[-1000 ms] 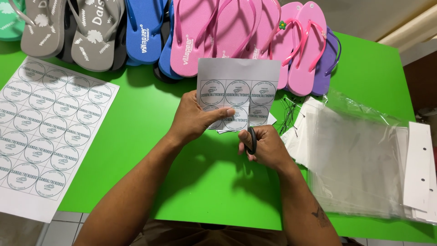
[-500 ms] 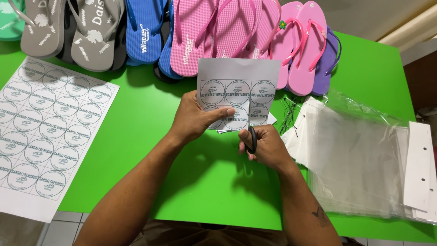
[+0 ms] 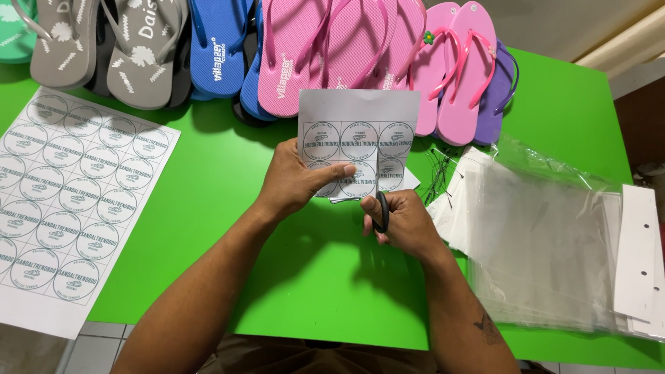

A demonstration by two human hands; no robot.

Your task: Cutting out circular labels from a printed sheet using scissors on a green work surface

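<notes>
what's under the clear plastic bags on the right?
Under the clear plastic bags: white paper sheets poking out at their left edge, and the green table. White punched cards lie at the right edge. Anything deeper is blurred by the plastic.

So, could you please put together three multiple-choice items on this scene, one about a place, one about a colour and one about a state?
1. Where does the full sheet of round labels lie?
A. On the table's left part
B. Under the plastic bags
C. On top of the flip-flops

2. What colour is the table?
A. White
B. Green
C. Blue

3. How is the cut piece of label sheet held?
A. Lying flat on the table
B. Tucked into a bag
C. Held upright by the left hand

Answers:
1. A, the sheet lies flat at the left, away from the clear plastic bags on the right.
2. B, the bare top is bright green.
3. C, the left hand pinches its lower edge while the right hand works black-handled scissors below it.
</notes>
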